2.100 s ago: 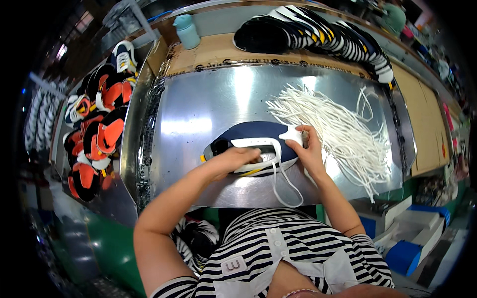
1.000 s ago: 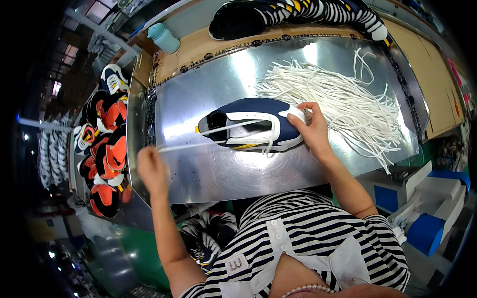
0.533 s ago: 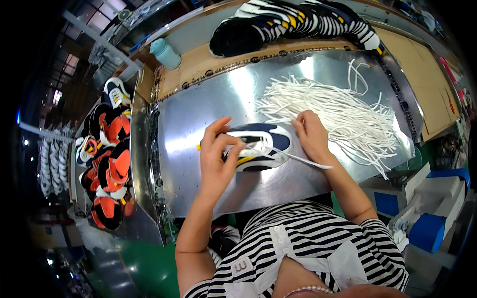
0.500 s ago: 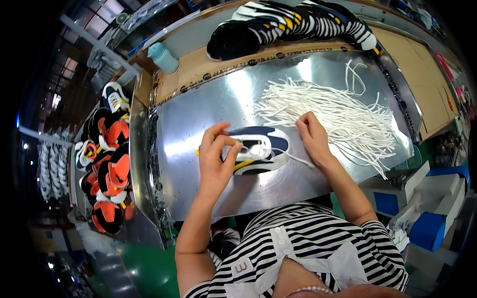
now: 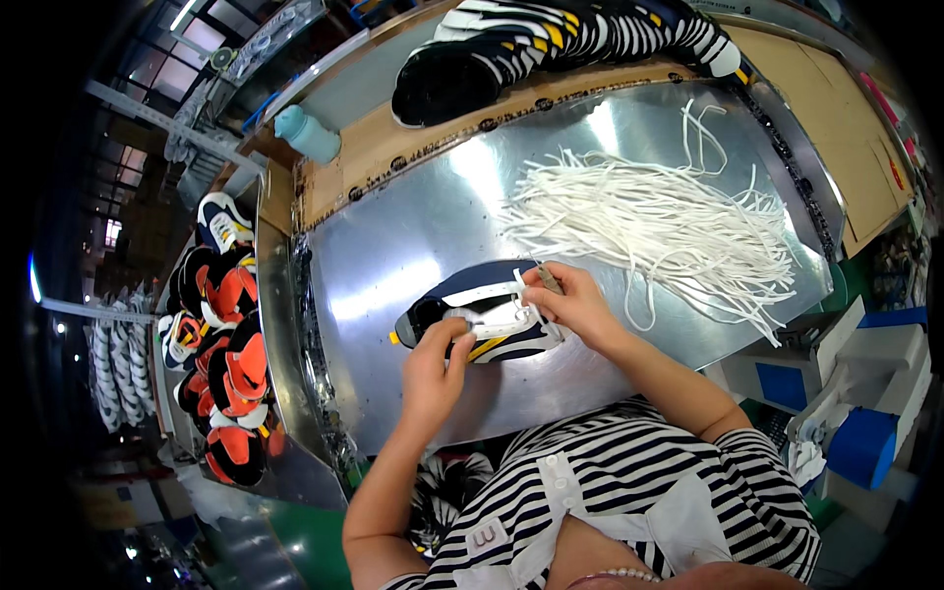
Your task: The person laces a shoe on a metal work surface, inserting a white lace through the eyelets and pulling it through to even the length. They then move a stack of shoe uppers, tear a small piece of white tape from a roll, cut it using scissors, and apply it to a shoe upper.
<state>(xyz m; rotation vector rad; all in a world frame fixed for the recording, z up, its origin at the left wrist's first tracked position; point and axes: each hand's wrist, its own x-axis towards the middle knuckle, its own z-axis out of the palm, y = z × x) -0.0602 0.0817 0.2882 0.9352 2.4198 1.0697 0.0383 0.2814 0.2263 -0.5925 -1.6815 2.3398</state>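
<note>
On the metal tabletop lies a navy, white and yellow shoe upper (image 5: 492, 272), its dark opening toward the left. My left hand (image 5: 431, 372) is at that opening, thumb and fingers pinched together beside a blurred whitish bit; what they grip is unclear. Over the eyelet area, my right hand (image 5: 580, 307) is closed on a small awl-like tool (image 5: 547, 279) with a short brownish handle and thin tip. A white shoelace (image 5: 520, 285) stands up from the upper beside the right fingertips, and part of it runs through the eyelets.
A pile of loose white shoelaces (image 5: 649, 221) spreads right of the upper. Nested shoe uppers (image 5: 570, 44) line the far edge. At left are a light-blue bottle (image 5: 308, 134) and a bin of orange-lined uppers (image 5: 236, 374). A white-and-blue machine (image 5: 855, 413) stands at right.
My right hand has moved left from near the lace pile to the upper's eyelets, where the tool now shows. My left hand has lowered to the opening. The view has shifted slightly.
</note>
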